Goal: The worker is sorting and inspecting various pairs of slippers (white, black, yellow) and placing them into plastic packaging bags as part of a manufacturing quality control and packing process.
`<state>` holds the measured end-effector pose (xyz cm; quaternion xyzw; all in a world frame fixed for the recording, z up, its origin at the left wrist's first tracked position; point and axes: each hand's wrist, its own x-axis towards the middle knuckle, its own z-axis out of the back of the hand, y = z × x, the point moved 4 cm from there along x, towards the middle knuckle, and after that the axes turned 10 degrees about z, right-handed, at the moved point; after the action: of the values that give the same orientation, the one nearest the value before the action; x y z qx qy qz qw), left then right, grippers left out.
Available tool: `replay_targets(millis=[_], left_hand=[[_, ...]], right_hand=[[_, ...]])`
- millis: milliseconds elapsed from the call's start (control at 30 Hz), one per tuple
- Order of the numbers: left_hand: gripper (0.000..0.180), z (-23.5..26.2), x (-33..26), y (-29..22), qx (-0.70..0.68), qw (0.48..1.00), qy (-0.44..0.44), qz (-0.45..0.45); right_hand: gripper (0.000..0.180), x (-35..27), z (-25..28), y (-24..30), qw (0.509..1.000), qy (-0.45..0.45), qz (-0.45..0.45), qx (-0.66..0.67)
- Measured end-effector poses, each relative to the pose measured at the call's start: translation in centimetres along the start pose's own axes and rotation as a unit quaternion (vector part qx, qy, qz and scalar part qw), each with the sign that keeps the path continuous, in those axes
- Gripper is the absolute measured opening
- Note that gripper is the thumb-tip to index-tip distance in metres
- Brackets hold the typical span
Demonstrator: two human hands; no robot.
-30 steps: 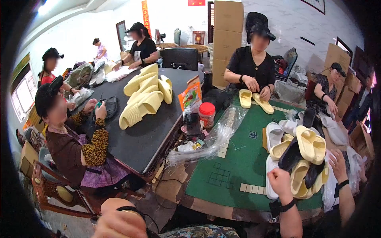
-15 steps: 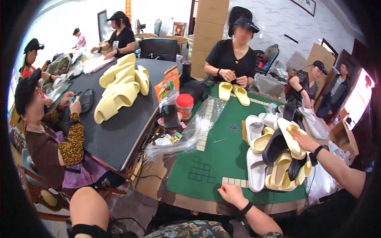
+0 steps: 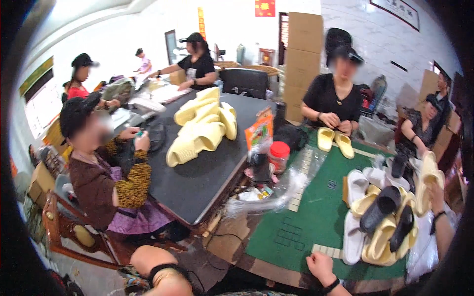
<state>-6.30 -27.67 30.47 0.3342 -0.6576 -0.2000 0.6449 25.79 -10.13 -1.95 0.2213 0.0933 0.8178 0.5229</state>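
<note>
My right hand (image 3: pixel 321 266) is curled into a fist on the green mat's near edge, beside a short row of pale tiles (image 3: pixel 327 250); nothing shows in it. My left arm (image 3: pixel 154 259) is bent at the lower left. A black band circles its wrist, and its fingers are hidden. Right of my fist lies a heap of yellow, white and black slippers, with a white slipper (image 3: pixel 352 237) nearest and a black slipper (image 3: pixel 380 209) on top. Another person's hand (image 3: pixel 436 197), reaching in from the right, holds yellow slippers (image 3: pixel 425 185) at the heap's right side.
Yellow slippers (image 3: pixel 197 140) lie on the dark table (image 3: pixel 197 182), where a person (image 3: pixel 94 172) works at the left. Across the green mat (image 3: pixel 296 217), another person (image 3: pixel 335 93) stands behind a yellow pair (image 3: pixel 334 142). A red-lidded jar (image 3: pixel 279 157) and plastic wrap (image 3: pixel 276 195) sit between the tables.
My view has swung left, so the scene sits farther right and lower. The other person's hand has drawn the yellow slippers rightward off the heap. My right fist stays put on the mat.
</note>
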Motion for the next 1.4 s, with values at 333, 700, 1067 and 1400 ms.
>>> replay_targets(millis=[333,700,1067,1400], left_hand=[[0.064,22.0,-29.9,12.8,0.569,0.505,0.248,0.6],[0.02,30.6,-38.3,10.2,0.592,0.387,0.175,0.686],[0.015,16.6,-18.8,10.7,0.448,0.602,0.13,0.648],[0.016,-5.5,-20.5,3.6,0.003,0.571,0.384,0.725]], right_hand=[[0.023,0.6,-0.9,-0.2,1.0,0.001,-0.017,0.008],[0.023,0.4,-1.3,-1.2,1.0,0.0,-0.023,0.002],[0.014,6.0,7.6,4.0,0.968,-0.104,0.004,0.23],[0.062,7.9,10.1,13.6,0.859,0.052,0.076,0.503]])
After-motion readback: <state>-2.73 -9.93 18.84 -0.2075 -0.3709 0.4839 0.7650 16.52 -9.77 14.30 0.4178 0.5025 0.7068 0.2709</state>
